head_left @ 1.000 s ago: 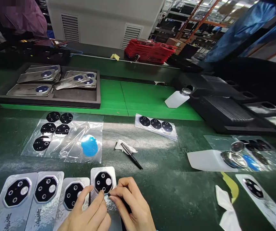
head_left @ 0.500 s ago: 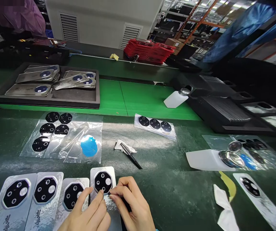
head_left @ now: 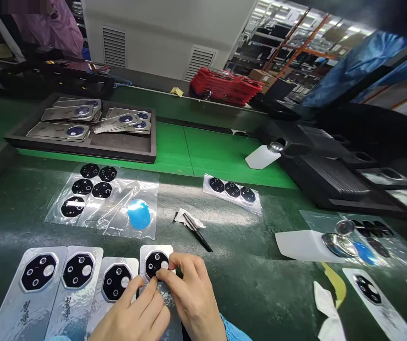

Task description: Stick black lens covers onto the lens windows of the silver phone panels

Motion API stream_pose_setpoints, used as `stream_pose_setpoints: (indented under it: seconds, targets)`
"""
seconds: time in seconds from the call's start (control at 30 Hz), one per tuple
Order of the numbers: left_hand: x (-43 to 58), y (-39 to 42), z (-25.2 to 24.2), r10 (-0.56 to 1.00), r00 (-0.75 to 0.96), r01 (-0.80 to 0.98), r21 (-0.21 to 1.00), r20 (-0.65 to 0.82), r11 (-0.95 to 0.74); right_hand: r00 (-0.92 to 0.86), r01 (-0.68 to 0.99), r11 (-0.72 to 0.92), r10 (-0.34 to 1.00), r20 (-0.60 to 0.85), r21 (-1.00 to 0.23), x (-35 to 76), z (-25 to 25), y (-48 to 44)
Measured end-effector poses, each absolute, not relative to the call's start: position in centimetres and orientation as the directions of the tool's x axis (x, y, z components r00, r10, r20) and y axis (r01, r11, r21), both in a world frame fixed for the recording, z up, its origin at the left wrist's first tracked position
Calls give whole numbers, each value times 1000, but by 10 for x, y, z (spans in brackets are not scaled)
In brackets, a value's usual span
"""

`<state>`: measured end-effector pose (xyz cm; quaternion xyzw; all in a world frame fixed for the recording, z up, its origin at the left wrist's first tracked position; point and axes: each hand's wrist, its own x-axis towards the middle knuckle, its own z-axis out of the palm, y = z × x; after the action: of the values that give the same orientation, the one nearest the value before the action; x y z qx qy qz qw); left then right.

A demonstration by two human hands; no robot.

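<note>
A silvery phone back cover [head_left: 156,248] lies on the bench in front of me, its black octagonal camera plate [head_left: 151,264] partly covered by my fingers. My left hand [head_left: 136,310] rests over its lower left part, index and middle fingers stretched out and apart, with a fingertip touching near the plate's lower edge. From the right, my right hand [head_left: 192,289] has its thumb on the plate and its bent index finger at the cover's right edge. Several similar phone back covers stand in a row to the left, the nearest one [head_left: 99,308] partly beneath my left hand.
Beyond my hands lie tweezers [head_left: 198,233] on a white wipe, a strip of black discs [head_left: 232,190] and a clear sheet [head_left: 109,225] with more discs. A dark tray [head_left: 118,151] holds stacked covers. White bottles [head_left: 301,244] and another cover [head_left: 388,303] are at right.
My right thumb has moved up onto the black camera plate, and the index finger has shifted to the cover's right edge. The left hand stays on the cover. The view has shifted slightly.
</note>
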<state>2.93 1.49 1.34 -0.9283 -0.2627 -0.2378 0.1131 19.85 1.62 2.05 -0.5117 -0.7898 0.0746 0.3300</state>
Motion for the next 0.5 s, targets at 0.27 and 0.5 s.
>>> stream_pose_setpoints:
  seconds: [0.27,0.5]
  targets:
    - [29,14,23,440,762,539,-89,476,-837,-235,761,462,851,469,-456,200,20,16]
    - [28,12,21,437,783,528,-101,443,-843,-237,749,467,851,468,-470,199,20,18]
